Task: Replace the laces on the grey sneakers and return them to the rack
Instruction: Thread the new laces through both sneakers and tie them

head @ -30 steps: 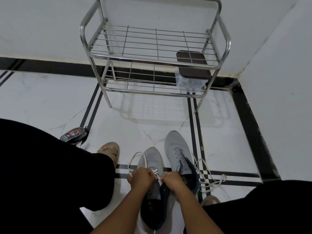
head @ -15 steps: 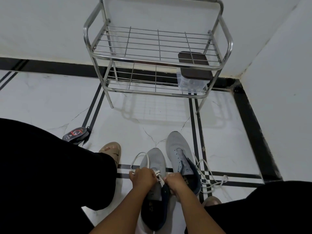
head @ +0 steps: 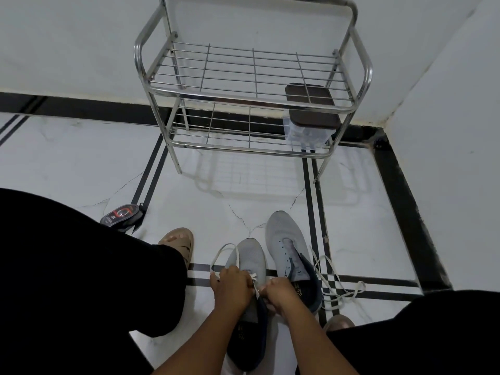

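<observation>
A: Right up close, both hands are on the nearer grey sneaker (head: 250, 269). The left hand (head: 233, 288) is closed around the white lace (head: 224, 253) on the shoe's left side.

B: And the right hand (head: 280, 293) is pinched shut on the same lace over the tongue, the two hands almost touching.

A: That lace loops out to the left of the toe. Just right of it sits the second grey sneaker (head: 285, 244), eyelets bare, tongue open.

B: Its loose lace (head: 338, 288) trails on the floor (head: 243, 190) to the right, touching the shoe's side.

A: On the left, a sandalled foot (head: 177, 242), and beyond it a small dark packet (head: 121, 215) on the tiles.

B: Far end, the steel rack (head: 254, 98) stands against the wall, both shelves free of shoes, with a clear box (head: 308, 131) and its brown lid on the lower right.
</observation>
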